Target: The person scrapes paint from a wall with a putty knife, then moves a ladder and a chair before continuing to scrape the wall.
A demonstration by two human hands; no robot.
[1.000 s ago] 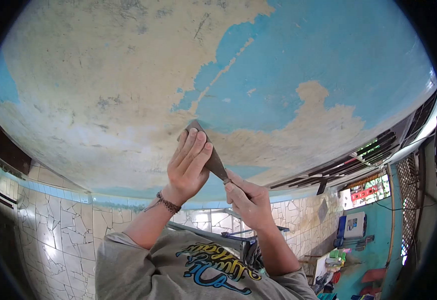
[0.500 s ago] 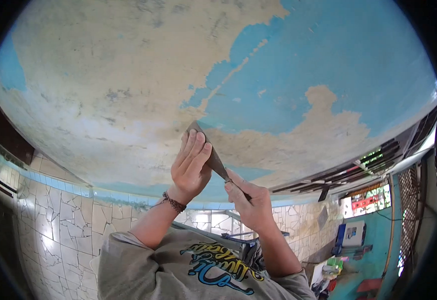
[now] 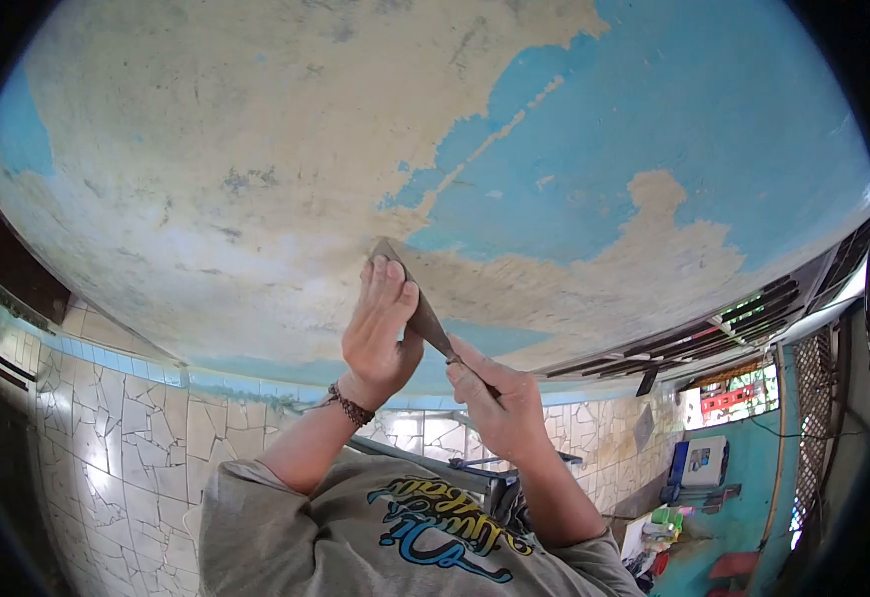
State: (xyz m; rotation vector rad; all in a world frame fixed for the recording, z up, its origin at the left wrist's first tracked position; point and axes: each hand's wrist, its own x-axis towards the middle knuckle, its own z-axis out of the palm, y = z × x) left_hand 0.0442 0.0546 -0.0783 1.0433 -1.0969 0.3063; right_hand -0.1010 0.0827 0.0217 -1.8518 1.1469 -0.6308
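My right hand is closed around the handle of a trowel with a grey, pointed blade. The blade slants up and left, and its tip meets the wall surface. My left hand lies against the blade near that tip, fingers stretched out and pressed on it, thumb lower down. Around the tip the wall is bare beige. Ragged blue paint covers the wall to the right, with a thin scraped streak running up through it. Most of the handle is hidden in my right hand.
Below the wall lies a floor of broken-tile pattern. Dark slatted louvres are at the right. A white and blue box and a cluttered table stand at the lower right by a turquoise wall.
Against the wall, the trowel and both hands have shifted slightly left; the paint patches now appear farther right in view. My hold on the trowel looks the same.
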